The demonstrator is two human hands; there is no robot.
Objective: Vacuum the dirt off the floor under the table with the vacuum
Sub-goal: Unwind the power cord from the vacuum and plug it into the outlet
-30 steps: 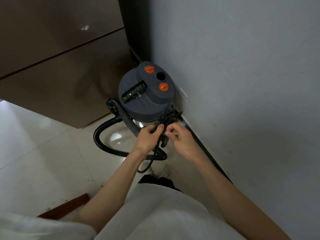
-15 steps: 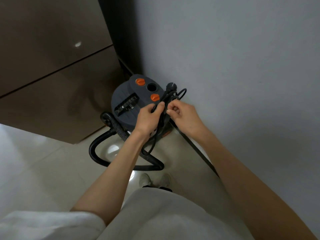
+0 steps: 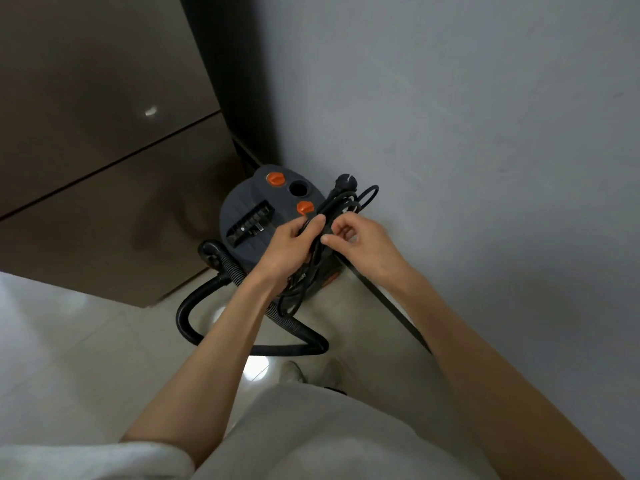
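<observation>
The vacuum point(image 3: 256, 216) stands on the pale tiled floor point(image 3: 86, 358) in the corner where the grey wall point(image 3: 467, 133) meets a dark brown cabinet point(image 3: 86, 168). It is a canister unit with a dark grey domed lid carrying two orange knobs point(image 3: 276, 178), a round black opening between them, and a slotted black recess on the near left side. An orange band shows low on the body at the right. A black ribbed hose point(image 3: 221, 289) leaves the left side of the canister and loops across the floor in front of it. The black power cord point(image 3: 341, 206) is gathered in a bundle of coils above the right side of the lid, its plug point(image 3: 345, 179) standing up at the far end, near the wall. The left hand point(image 3: 289, 247) grips the bundle, fingers curled round the strands with the thumb over the top. The right hand point(image 3: 360, 244) is just beside it, thumb and forefinger pinching a strand of the cord, the other fingers curled inward. Loose cord loops hang below the left hand in front of the canister.
</observation>
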